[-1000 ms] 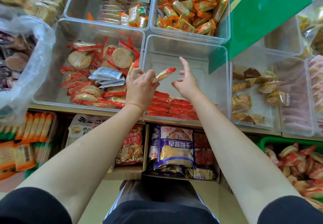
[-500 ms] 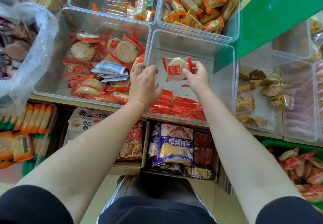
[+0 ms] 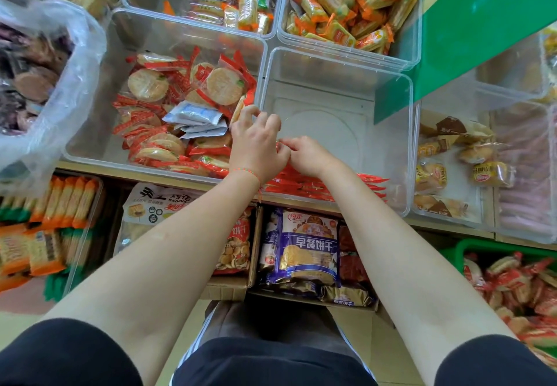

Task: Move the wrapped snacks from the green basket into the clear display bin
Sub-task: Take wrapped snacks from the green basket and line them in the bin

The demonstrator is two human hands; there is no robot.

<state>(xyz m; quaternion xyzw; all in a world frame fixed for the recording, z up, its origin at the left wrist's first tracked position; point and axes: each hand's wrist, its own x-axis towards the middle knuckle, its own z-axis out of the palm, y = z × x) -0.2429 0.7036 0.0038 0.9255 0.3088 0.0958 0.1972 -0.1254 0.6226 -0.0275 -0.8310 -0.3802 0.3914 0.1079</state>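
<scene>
Just left of the left hand's [image 3: 256,147] curled fingers sits the neighbouring bin of round rice crackers [image 3: 180,114]; a cracker edge shows at its fingertips, though whether they grip it I cannot tell. The right hand [image 3: 310,156] meets it knuckle to knuckle, fingers bent down onto the red-wrapped snacks [image 3: 325,185] lined along the near wall of the clear display bin [image 3: 337,84]; what they pinch is hidden. This looks like the placing step. Far right of both hands, the green basket [image 3: 506,248] holds more snacks, so the next move calls for reaching there.
</scene>
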